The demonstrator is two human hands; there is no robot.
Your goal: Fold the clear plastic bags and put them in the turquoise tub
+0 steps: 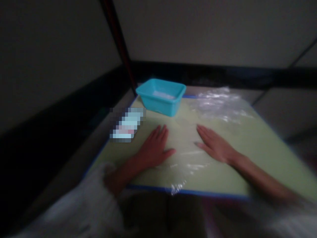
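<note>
My left hand [155, 147] lies palm down, thumb stretched out to the right, at the left side of a clear plastic sheet or bag [185, 158]. On its right side rests my right hand [215, 143], also palm down with fingers extended and the thumb apart. Both hands look flat on the plastic or the table just beside it; the blur hides the exact edge. The plastic reaches the table's near edge, where it is crinkled and shiny. Neither hand holds anything.
A turquoise plastic basin [162, 102] stands at the back left, with something pale inside. More crumpled clear plastic [223, 104] lies at the back right. A pixelated flat object [128, 125] is near the left edge. The yellow-green table [262, 158] has a blue border; walls stand behind.
</note>
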